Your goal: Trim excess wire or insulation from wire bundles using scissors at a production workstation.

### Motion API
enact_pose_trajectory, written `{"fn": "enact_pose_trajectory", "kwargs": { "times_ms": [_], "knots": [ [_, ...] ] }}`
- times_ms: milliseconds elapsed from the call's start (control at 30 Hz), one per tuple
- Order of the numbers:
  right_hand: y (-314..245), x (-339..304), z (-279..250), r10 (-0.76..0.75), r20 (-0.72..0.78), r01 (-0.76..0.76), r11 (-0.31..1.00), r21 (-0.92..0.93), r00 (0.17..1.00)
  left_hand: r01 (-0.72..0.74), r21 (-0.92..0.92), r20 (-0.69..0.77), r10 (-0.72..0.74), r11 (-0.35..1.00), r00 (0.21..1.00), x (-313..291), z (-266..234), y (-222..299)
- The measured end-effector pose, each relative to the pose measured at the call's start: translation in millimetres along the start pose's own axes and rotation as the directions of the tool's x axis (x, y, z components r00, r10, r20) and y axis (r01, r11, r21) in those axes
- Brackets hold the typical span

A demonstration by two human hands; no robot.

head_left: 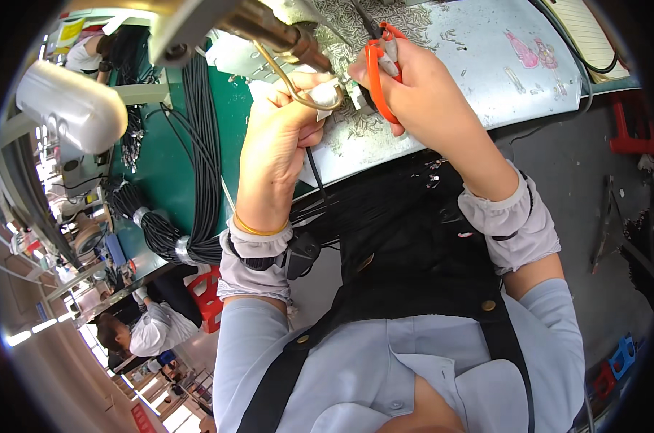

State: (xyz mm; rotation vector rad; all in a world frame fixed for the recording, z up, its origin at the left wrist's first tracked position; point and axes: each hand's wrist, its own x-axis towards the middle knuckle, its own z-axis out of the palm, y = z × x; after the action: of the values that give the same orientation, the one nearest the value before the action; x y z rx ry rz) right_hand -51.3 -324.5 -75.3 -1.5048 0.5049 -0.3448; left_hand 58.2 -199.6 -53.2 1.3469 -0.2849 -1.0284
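My left hand (276,130) is closed around a thin black cable (315,172), which hangs down below the fingers. White wrapping covers one of its fingertips. My right hand (424,90) is closed on a hand tool, pliers or cutters, with orange handles (375,83), its dark tip pointing away from me. Its thumb and finger meet close to the left fingertips, by a small pale connector piece (357,97). Just above the left fingers, a metal machine head (287,43) and a bent brass-coloured rod (276,68) partly hide them.
Many small metal parts (367,126) lie scattered over a metal sheet (478,79). Bundled black cables (201,144) run along the green tabletop (233,108) on the left. More black cables lie across my lap. A white lamp-like cylinder (71,107) overhangs the left side.
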Motion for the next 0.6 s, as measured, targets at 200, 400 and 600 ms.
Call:
{"fn": "enact_pose_trajectory", "kwargs": {
  "times_ms": [200,400,600],
  "knots": [
    [-16,-32,1,0.044,0.007,-0.044,0.994,0.103,0.999,-0.102,0.174,0.047,0.095,0.980,0.994,-31,7,-6],
    [-43,-92,12,0.056,0.449,-0.273,0.858,0.436,0.892,-0.263,0.482,-0.134,0.367,0.836,0.921,-64,-53,-3],
    [-108,-104,49,-0.427,0.652,-0.366,0.578,0.730,0.626,-0.087,0.660,-0.531,0.545,0.746,0.649,-58,-169,18]
  ]
}}
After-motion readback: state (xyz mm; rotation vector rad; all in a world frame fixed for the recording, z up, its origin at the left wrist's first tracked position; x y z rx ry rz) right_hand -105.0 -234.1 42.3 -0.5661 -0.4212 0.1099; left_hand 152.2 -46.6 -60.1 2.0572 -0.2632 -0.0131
